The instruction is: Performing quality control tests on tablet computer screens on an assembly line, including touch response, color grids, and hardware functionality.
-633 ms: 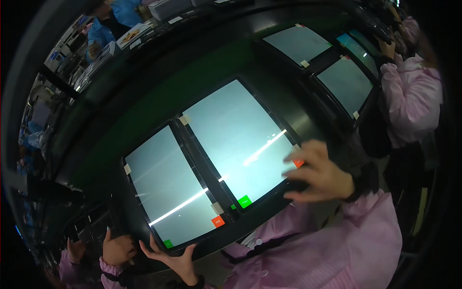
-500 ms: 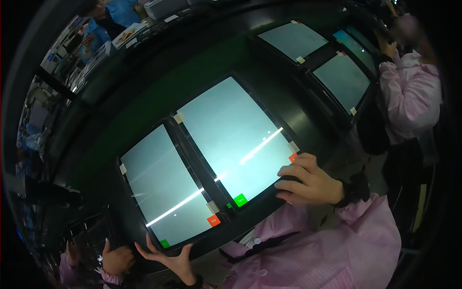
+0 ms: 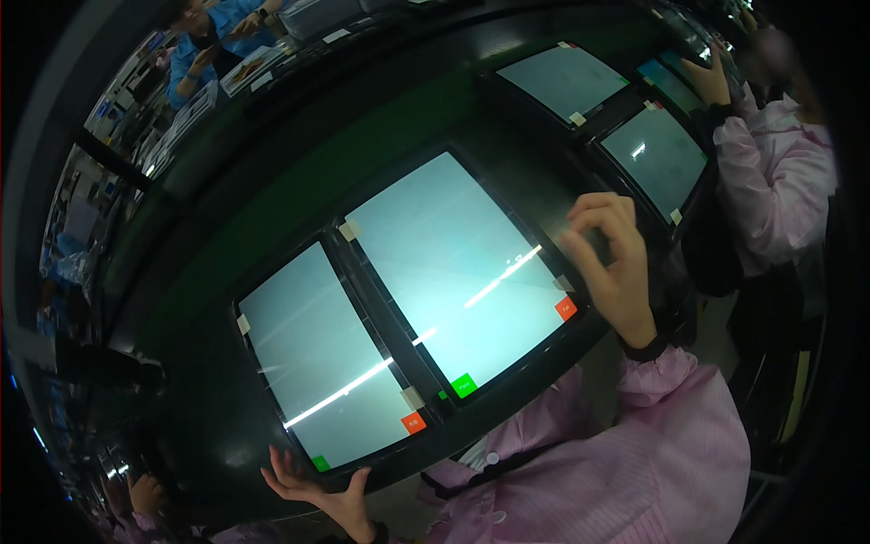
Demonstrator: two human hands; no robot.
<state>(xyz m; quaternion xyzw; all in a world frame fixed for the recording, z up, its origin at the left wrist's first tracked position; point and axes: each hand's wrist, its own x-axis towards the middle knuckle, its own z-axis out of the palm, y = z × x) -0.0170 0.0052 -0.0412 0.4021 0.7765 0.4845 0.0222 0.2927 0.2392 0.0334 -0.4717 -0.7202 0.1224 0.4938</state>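
Two flat display panels lie side by side on a dark bench, their lit screens pale and blank. My right hand (image 3: 614, 263) is raised just beyond the right edge of the right panel (image 3: 444, 272). Its fingers curl loosely toward the thumb, a small gap between them, with nothing visible in the hand. Spread at the near left corner of the left panel (image 3: 317, 354) is my left hand (image 3: 322, 497), fingers apart, holding nothing. Each screen has a green square and an orange-red square along its near edge, plus beige tape tabs at the sides.
Farther right stand two more lit panels, one behind (image 3: 562, 82) and one nearer (image 3: 657, 161). A person in a pink sleeve (image 3: 770, 150) works beside them. Across the bench is a person in blue (image 3: 213, 41). Another person's hand (image 3: 145, 494) shows at lower left.
My right hand has lifted off the right panel's near right corner and moved up and right, uncovering the orange-red square. My left hand stays by its corner. The view has shifted slightly.
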